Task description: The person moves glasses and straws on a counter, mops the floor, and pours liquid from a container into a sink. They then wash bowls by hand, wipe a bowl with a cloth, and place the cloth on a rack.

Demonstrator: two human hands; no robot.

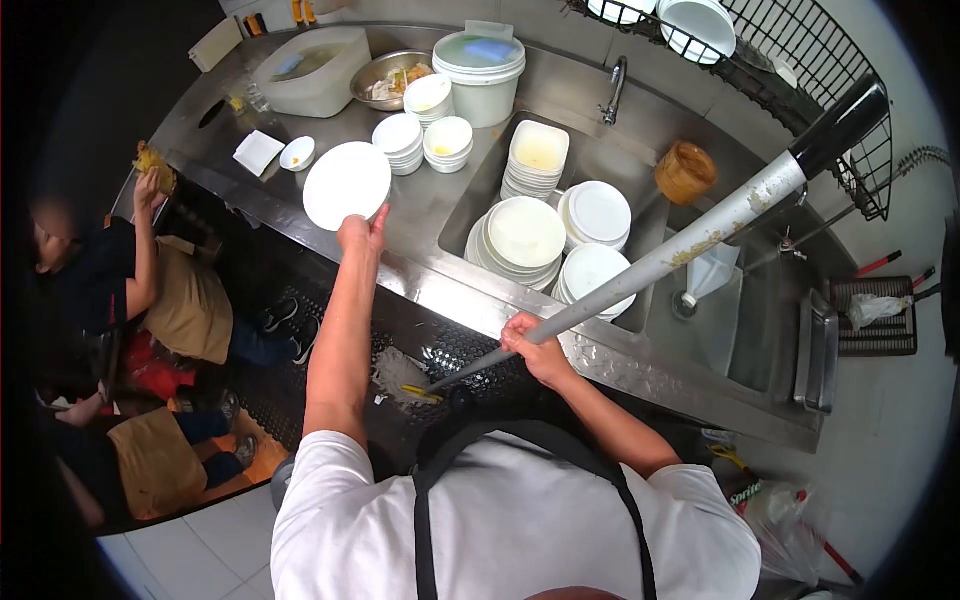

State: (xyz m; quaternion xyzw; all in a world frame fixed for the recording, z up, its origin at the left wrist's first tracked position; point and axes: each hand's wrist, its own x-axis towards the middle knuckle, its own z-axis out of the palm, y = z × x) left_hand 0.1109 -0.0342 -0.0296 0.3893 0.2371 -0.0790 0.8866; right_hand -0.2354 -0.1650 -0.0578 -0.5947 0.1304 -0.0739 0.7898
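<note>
Here, left hand [358, 232] outstretched gripping white plate [346, 184], right hand [532, 345] clutching mop handle [660, 262].

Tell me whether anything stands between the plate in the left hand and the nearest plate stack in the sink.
Nothing visible does: only bare counter lies between the plate, held by the left hand, and the stack. The pole in the right hand crosses nearer the person.

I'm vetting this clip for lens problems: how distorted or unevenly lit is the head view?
Head view: strong fisheye, so the stainless steel counter bows at its edge and black vignette fills the corners; soft glare on the steel; the left hand gripping the round white plate and the right hand on the long grey pole look sharp; the floor at left is dim.
</note>
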